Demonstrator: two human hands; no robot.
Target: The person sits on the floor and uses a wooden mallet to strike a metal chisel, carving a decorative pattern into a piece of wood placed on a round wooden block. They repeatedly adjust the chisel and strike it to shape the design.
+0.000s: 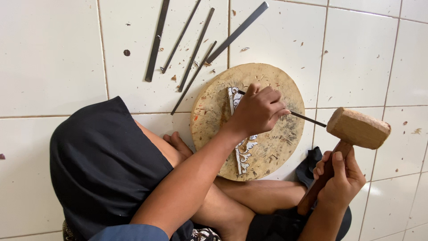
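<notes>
Clearly the work in hand is carving: a person sits on the white tiled floor (53,53) with a round wooden block (214,111) propped against the legs, and judged from the poses, a strike is being set up. Nearest the viewer, below and to the right of the block, the right hand (339,178) is wrapped shut around the handle of a wooden mallet (358,128), fingers curled tight and thumb along the shaft, the mallet head raised just off the block's right edge. On the block itself the left hand (257,110) is closed around a thin metal chisel (307,119), whose butt end sticks out to the right toward the mallet head while its tip points down onto a narrow strip of pale, pierced ornamental work (243,154) lying across the block's middle. The mallet head and chisel end sit apart, not touching. A next blow would, I judge, call for the mallet face to meet the chisel end squarely while the left hand keeps the tip seated on the pattern. Beyond the block, at its upper left, several spare metal tools (196,49) lie fanned out on the floor among wood chips.
</notes>
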